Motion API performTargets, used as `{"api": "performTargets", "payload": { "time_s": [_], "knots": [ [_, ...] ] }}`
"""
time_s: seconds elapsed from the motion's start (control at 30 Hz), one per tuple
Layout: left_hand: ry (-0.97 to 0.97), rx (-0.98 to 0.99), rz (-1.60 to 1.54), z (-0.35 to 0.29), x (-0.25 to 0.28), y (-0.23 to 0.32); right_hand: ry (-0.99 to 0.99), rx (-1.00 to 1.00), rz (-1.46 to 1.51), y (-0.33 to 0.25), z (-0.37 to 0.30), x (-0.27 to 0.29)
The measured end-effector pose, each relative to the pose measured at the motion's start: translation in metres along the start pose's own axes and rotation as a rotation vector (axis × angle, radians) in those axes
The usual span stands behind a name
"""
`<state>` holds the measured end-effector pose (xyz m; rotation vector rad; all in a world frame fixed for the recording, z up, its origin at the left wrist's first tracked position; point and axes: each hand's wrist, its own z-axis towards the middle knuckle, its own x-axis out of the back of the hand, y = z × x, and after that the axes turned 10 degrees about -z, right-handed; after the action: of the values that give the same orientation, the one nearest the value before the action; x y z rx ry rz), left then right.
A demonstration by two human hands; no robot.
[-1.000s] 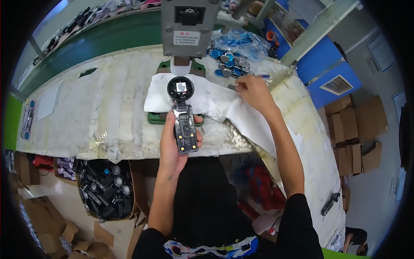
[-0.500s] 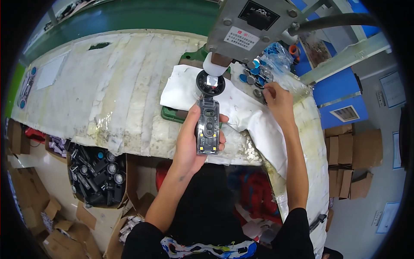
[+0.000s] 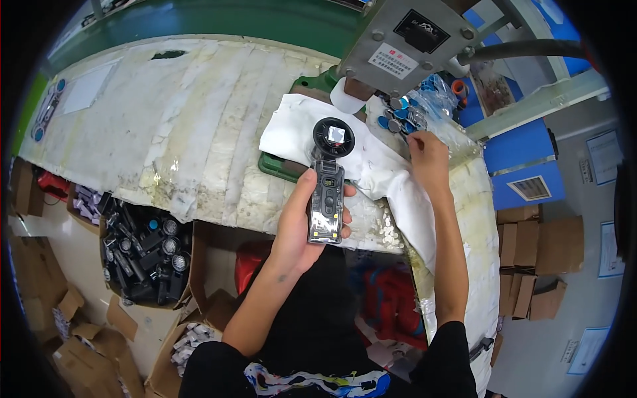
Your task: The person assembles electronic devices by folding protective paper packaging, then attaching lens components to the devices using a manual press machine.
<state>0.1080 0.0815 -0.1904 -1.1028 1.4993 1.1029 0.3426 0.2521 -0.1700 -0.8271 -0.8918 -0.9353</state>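
My left hand [image 3: 296, 222] is wrapped round a black handheld light [image 3: 326, 202] with a clear-faced body, a small display and a round, ring-like head. A shiny square sits in the middle of that head, which is over a white cloth [image 3: 288, 129]. My right hand [image 3: 430, 159] is at the near edge of a pile of small blue and silver discs [image 3: 405, 118]. Its thumb and fingertips are pinched together; what they hold, if anything, is too small to make out. The cloth lies across the green base [image 3: 282, 166] of a press, below its white plastic tip [image 3: 346, 97].
The grey press head [image 3: 405, 43] stands over the far side of the worn, film-covered table [image 3: 199, 132]. Small pale pieces [image 3: 388, 232] lie by the table's front edge. A carton [image 3: 192, 265] of similar black lights stands below left. Blue bins [image 3: 524, 166] are at the right.
The whole view has shifted a little, so the table and press appear farther right. My left hand still holds the light; my right hand remains by the discs with its fingers pinched.
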Motion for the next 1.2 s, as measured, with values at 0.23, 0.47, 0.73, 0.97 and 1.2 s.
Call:
{"api": "performTargets", "payload": {
  "time_s": [0.23,0.47,0.73,0.97,1.2],
  "knots": [
    [0.004,-0.005,-0.011,-0.004,0.002,-0.001,-0.533,-0.272,0.437,-0.01,0.004,0.02],
    [0.014,0.004,0.027,-0.003,0.002,-0.002,-0.208,-0.052,0.191,-0.02,-0.005,0.01],
    [0.038,0.003,0.041,-0.004,0.001,0.0,-0.315,-0.018,0.099,-0.032,-0.002,0.015],
    [0.046,-0.019,0.083,-0.005,0.0,-0.002,-0.135,0.124,0.329,-0.095,0.001,0.062],
    [0.046,-0.001,0.032,-0.002,0.003,-0.006,-0.206,0.329,0.361,-0.142,0.007,0.063]
  ]
}}
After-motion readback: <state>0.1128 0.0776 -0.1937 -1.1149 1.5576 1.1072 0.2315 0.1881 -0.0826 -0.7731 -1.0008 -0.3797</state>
